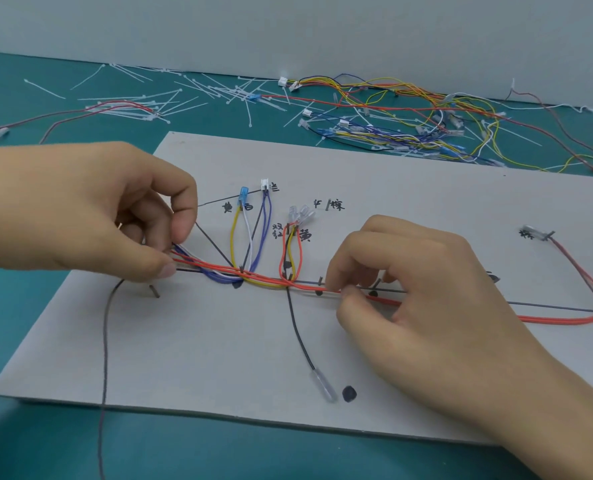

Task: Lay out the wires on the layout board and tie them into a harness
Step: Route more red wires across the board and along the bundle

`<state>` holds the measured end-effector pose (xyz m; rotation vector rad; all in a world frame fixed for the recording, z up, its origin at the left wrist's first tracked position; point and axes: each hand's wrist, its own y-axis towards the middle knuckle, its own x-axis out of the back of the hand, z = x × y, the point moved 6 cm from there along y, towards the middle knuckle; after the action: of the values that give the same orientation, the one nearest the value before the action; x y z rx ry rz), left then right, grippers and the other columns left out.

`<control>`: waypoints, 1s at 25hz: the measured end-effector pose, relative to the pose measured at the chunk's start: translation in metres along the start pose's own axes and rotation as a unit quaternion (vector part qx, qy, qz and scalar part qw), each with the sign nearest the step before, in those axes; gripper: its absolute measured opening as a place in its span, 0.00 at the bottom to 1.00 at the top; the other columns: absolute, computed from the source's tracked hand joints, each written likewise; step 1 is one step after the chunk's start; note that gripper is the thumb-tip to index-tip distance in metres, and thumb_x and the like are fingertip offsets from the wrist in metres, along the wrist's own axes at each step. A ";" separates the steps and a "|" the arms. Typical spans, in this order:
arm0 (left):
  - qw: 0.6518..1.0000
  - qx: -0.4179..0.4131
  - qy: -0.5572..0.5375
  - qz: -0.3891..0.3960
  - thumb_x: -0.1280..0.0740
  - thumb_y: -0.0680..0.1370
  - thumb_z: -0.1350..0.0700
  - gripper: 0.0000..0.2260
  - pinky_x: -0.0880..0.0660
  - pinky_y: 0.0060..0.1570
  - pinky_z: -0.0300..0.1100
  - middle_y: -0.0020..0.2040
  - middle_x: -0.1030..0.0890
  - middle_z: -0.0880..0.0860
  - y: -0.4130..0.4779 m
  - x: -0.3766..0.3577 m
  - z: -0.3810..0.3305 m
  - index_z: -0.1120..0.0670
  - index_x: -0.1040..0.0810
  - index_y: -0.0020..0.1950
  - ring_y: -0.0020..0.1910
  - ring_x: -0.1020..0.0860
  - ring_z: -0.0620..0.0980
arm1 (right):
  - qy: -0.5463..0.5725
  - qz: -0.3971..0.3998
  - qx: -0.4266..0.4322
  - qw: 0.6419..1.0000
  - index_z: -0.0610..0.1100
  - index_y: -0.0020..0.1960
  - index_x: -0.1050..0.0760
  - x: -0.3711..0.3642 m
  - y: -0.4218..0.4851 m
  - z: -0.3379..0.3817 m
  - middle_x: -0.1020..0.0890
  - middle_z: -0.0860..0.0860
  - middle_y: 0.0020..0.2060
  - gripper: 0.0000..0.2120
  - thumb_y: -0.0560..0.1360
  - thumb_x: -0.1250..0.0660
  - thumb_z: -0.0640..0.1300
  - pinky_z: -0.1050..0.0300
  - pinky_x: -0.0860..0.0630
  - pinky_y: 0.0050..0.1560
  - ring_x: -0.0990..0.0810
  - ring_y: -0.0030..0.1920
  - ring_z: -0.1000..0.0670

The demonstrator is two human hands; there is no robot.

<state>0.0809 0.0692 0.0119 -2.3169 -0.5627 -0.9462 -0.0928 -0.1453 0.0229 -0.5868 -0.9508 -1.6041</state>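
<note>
Board [409,202]: wires [253,276] run left to right along it.
Left hand [90,209]: pinches wires near left end.
Right hand [413,282]: pinches wires mid-board.

This looks like a small electrical assembly workshop: a teal surface [253,459] against a plain grey wall [288,29], strewn with white cable ties [219,91] and loose terminated wires [392,133], plus a hand-marked layout board [201,358] studded with pins and inked routes.
</note>
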 end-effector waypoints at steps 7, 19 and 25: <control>0.989 0.041 -0.055 -0.134 0.23 0.57 0.26 0.33 0.19 0.26 0.43 0.31 0.14 0.53 -0.032 0.020 0.058 0.49 0.16 0.50 0.22 0.19 0.55 | 0.004 0.002 0.008 1.000 0.51 0.39 0.22 -0.001 0.000 -0.001 0.23 0.57 0.36 0.06 0.69 0.35 0.41 0.62 0.29 0.43 0.22 0.43 0.54; 0.979 0.115 -0.032 -0.163 0.28 0.73 0.30 0.22 0.23 0.20 0.39 0.32 0.15 0.47 -0.070 -0.053 0.157 0.46 0.18 0.55 0.19 0.21 0.50 | 0.014 0.028 -0.009 0.999 0.51 0.39 0.21 -0.006 0.002 -0.003 0.23 0.57 0.35 0.06 0.69 0.36 0.42 0.64 0.30 0.41 0.22 0.42 0.54; 0.971 0.063 0.104 -0.207 0.29 0.68 0.30 0.20 0.31 0.22 0.30 0.34 0.21 0.42 -0.072 -0.051 0.081 0.43 0.16 0.49 0.24 0.25 0.41 | 0.018 0.035 -0.011 0.999 0.51 0.39 0.22 -0.006 0.001 -0.003 0.23 0.57 0.35 0.06 0.69 0.36 0.42 0.63 0.28 0.41 0.22 0.42 0.55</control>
<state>0.0465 0.1667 -0.0481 -1.9911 -1.0085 -1.2835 -0.0898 -0.1446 0.0168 -0.5995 -0.8778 -1.5594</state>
